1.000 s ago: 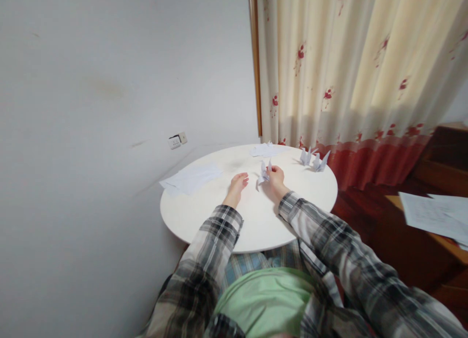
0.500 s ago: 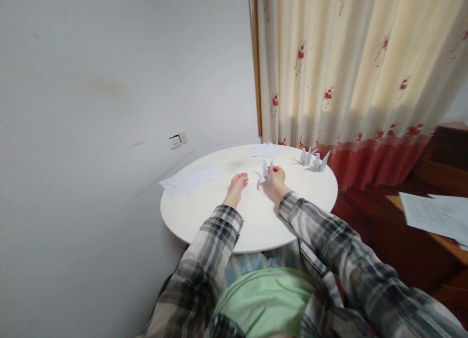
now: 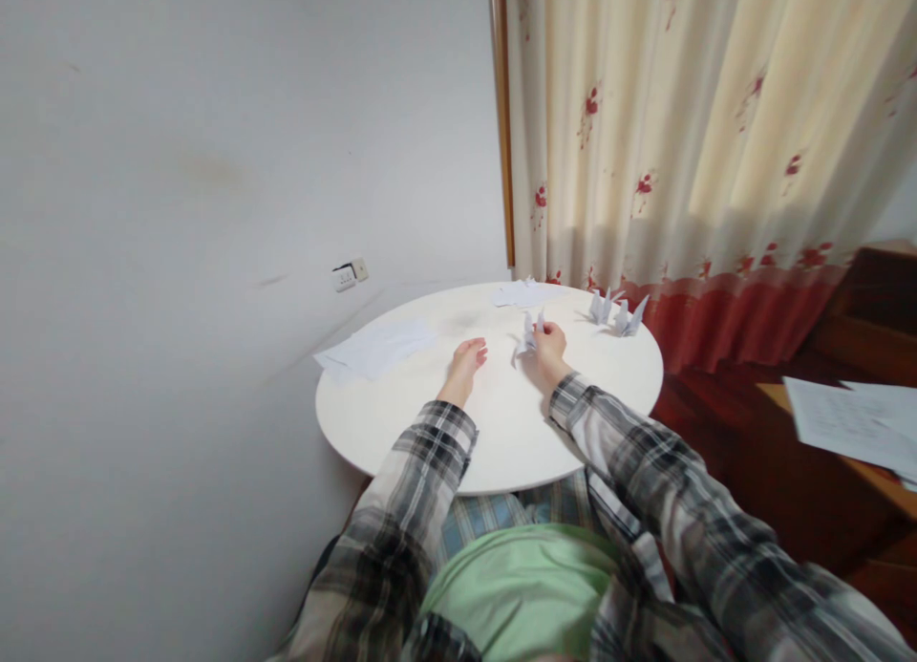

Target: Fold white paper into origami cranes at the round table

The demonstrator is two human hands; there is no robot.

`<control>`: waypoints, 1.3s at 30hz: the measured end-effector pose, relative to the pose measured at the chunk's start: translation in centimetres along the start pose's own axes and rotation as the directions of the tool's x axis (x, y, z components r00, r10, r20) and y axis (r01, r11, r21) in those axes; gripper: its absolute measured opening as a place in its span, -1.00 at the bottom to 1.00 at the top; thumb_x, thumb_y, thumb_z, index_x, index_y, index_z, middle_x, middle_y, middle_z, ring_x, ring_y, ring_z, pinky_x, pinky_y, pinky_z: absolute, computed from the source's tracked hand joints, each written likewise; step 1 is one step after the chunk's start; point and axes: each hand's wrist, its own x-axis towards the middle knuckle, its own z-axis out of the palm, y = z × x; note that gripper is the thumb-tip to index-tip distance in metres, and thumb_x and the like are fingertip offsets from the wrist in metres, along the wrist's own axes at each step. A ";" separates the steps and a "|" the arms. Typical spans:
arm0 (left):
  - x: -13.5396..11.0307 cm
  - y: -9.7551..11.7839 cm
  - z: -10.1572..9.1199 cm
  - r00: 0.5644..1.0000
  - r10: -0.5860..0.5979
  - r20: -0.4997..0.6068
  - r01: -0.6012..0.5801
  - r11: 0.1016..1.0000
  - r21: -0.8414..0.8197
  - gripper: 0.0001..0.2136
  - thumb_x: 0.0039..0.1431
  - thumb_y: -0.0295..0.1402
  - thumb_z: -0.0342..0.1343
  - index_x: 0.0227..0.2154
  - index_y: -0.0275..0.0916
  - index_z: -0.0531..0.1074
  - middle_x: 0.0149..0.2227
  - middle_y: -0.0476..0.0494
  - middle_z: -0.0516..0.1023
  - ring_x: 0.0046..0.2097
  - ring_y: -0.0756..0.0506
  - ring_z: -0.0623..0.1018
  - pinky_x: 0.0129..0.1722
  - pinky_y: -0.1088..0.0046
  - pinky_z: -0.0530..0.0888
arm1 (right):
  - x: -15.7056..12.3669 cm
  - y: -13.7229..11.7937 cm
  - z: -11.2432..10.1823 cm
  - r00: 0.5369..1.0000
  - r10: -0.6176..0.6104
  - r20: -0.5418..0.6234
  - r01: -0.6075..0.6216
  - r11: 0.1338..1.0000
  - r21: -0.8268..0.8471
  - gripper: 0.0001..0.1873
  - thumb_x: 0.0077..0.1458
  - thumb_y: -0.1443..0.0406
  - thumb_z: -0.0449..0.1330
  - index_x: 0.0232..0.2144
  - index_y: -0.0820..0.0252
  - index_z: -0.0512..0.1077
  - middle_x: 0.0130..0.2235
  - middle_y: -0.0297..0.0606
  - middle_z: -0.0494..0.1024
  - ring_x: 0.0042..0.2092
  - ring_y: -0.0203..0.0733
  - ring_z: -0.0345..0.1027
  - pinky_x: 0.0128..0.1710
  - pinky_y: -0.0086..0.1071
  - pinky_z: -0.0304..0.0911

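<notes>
My right hand [image 3: 550, 350] pinches a folded white paper crane [image 3: 527, 337] over the middle of the round white table [image 3: 494, 442]. Part of the crane is hidden behind my fingers. To the left, my left hand [image 3: 464, 364] is at the tabletop with its fingers loosely curved and apart, holding nothing. Two more paper cranes, one [image 3: 600, 307] behind the other [image 3: 630, 318], stand near the table's right edge.
White paper sheets [image 3: 376, 349] lie at the table's left, and a smaller paper stack [image 3: 516, 293] sits at the far edge. Beyond are a wall with a socket [image 3: 345, 278] and a flowered curtain [image 3: 645, 117]. Printed papers [image 3: 845, 418] rest on a wooden surface at right.
My right hand has shifted slightly to the right with the paper crane in it. My left hand stays where it was.
</notes>
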 end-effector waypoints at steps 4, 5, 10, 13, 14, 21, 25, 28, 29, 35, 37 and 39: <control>0.0 0.0 0.0 1.000 -0.005 -0.002 0.005 1.000 0.004 -0.86 -0.16 -0.42 0.21 -0.47 -0.26 0.39 -0.34 -0.11 0.47 -0.35 0.04 0.43 -0.26 0.49 0.35 | 0.9 0.5 -0.5 0.998 -0.054 -0.029 0.053 0.998 -0.034 -0.95 -0.21 0.35 0.08 -0.57 0.14 0.34 -0.50 -0.39 0.44 -0.41 -0.30 0.29 -0.42 -0.47 0.20; -0.1 0.0 0.0 1.000 -0.008 -0.001 0.008 1.000 0.002 -0.87 -0.16 -0.43 0.20 -0.47 -0.26 0.39 -0.34 -0.10 0.47 -0.35 0.04 0.43 -0.26 0.49 0.35 | 1.1 0.5 -0.7 0.998 -0.061 -0.030 0.060 0.997 -0.047 -0.95 -0.21 0.36 0.07 -0.57 0.14 0.34 -0.50 -0.39 0.44 -0.41 -0.30 0.28 -0.41 -0.46 0.20; -0.2 0.2 -0.1 1.000 -0.009 0.002 0.009 1.000 -0.001 -0.87 -0.15 -0.43 0.20 -0.47 -0.25 0.39 -0.34 -0.11 0.46 -0.35 0.04 0.43 -0.24 0.47 0.34 | 1.8 0.5 -1.4 0.994 -0.088 -0.066 0.081 0.991 -0.107 -0.93 -0.19 0.37 0.06 -0.56 0.14 0.33 -0.48 -0.37 0.45 -0.38 -0.28 0.30 -0.38 -0.45 0.20; -0.3 0.2 -0.2 1.000 -0.009 0.007 0.009 1.000 0.003 -0.85 -0.15 -0.41 0.21 -0.46 -0.26 0.39 -0.34 -0.11 0.46 -0.34 0.04 0.43 -0.22 0.47 0.34 | 2.1 0.5 -1.8 0.991 -0.107 -0.086 0.097 0.989 -0.111 -0.95 -0.17 0.36 0.05 -0.58 0.14 0.31 -0.49 -0.37 0.44 -0.39 -0.27 0.30 -0.39 -0.44 0.19; -0.3 0.3 -0.2 1.000 -0.011 0.007 0.011 1.000 0.004 -0.85 -0.15 -0.40 0.21 -0.46 -0.26 0.39 -0.34 -0.10 0.46 -0.34 0.04 0.43 -0.22 0.47 0.34 | 2.2 0.5 -2.0 0.989 -0.114 -0.095 0.104 0.989 -0.103 -0.95 -0.17 0.35 0.05 -0.58 0.13 0.31 -0.49 -0.37 0.44 -0.39 -0.26 0.30 -0.40 -0.43 0.18; -0.4 0.4 -0.4 1.000 -0.016 -0.007 0.016 1.000 -0.008 -0.92 -0.11 -0.47 0.16 -0.48 -0.27 0.40 -0.34 -0.10 0.46 -0.36 0.05 0.44 -0.23 0.46 0.35 | 3.3 0.3 -3.0 0.981 -0.148 -0.122 0.125 0.976 -0.180 -0.94 -0.15 0.35 0.03 -0.57 0.13 0.29 -0.46 -0.34 0.45 -0.37 -0.25 0.30 -0.36 -0.41 0.19; -0.6 0.5 -0.6 1.000 -0.008 -0.005 0.008 1.000 -0.008 -0.91 -0.11 -0.45 0.17 -0.47 -0.26 0.40 -0.33 -0.11 0.47 -0.35 0.04 0.44 -0.22 0.46 0.36 | 3.9 0.3 -3.6 0.980 -0.152 -0.130 0.121 0.968 -0.219 -0.94 -0.13 0.33 0.02 -0.56 0.13 0.28 -0.45 -0.32 0.45 -0.35 -0.23 0.30 -0.34 -0.39 0.19; -0.6 0.5 -0.7 1.000 -0.009 -0.003 0.009 1.000 -0.008 -0.89 -0.13 -0.44 0.19 -0.46 -0.26 0.41 -0.32 -0.12 0.47 -0.35 0.04 0.44 -0.22 0.46 0.36 | 4.3 0.5 -4.0 0.973 -0.196 -0.122 0.162 0.956 -0.243 -0.93 -0.12 0.33 0.02 -0.55 0.13 0.29 -0.45 -0.32 0.44 -0.35 -0.23 0.29 -0.33 -0.40 0.19; -0.6 0.5 -0.7 1.000 -0.012 -0.005 0.012 1.000 -0.009 -0.89 -0.13 -0.45 0.19 -0.46 -0.26 0.41 -0.32 -0.12 0.47 -0.36 0.04 0.44 -0.22 0.45 0.37 | 4.5 0.5 -4.1 0.970 -0.210 -0.125 0.174 0.953 -0.249 -0.93 -0.12 0.34 0.02 -0.55 0.14 0.30 -0.44 -0.32 0.44 -0.34 -0.24 0.29 -0.32 -0.40 0.19; -0.5 0.6 -0.8 1.000 -0.015 -0.017 0.015 1.000 -0.015 -0.89 -0.14 -0.46 0.18 -0.47 -0.27 0.40 -0.34 -0.11 0.47 -0.37 0.05 0.44 -0.26 0.47 0.37 | 5.3 1.0 -4.5 0.970 -0.214 -0.118 0.176 0.946 -0.273 -0.86 -0.11 0.34 -0.01 -0.45 0.17 0.34 -0.37 -0.30 0.45 -0.29 -0.25 0.29 -0.26 -0.40 0.18; -0.6 0.7 -0.8 1.000 -0.015 -0.016 0.015 1.000 -0.015 -0.89 -0.13 -0.47 0.18 -0.46 -0.27 0.40 -0.35 -0.10 0.46 -0.38 0.06 0.43 -0.28 0.50 0.36 | 5.7 1.3 -4.7 0.968 -0.225 -0.113 0.187 0.942 -0.277 -0.85 -0.10 0.33 -0.01 -0.44 0.17 0.34 -0.36 -0.29 0.45 -0.28 -0.24 0.29 -0.25 -0.39 0.18; -0.7 0.8 -0.8 1.000 -0.017 -0.012 0.017 1.000 -0.019 -0.90 -0.12 -0.48 0.17 -0.46 -0.28 0.40 -0.37 -0.08 0.45 -0.38 0.07 0.43 -0.29 0.51 0.35 | 6.1 1.5 -4.9 0.962 -0.233 -0.139 0.193 0.948 -0.255 -0.85 -0.11 0.34 0.00 -0.43 0.18 0.34 -0.37 -0.29 0.44 -0.27 -0.23 0.29 -0.24 -0.37 0.17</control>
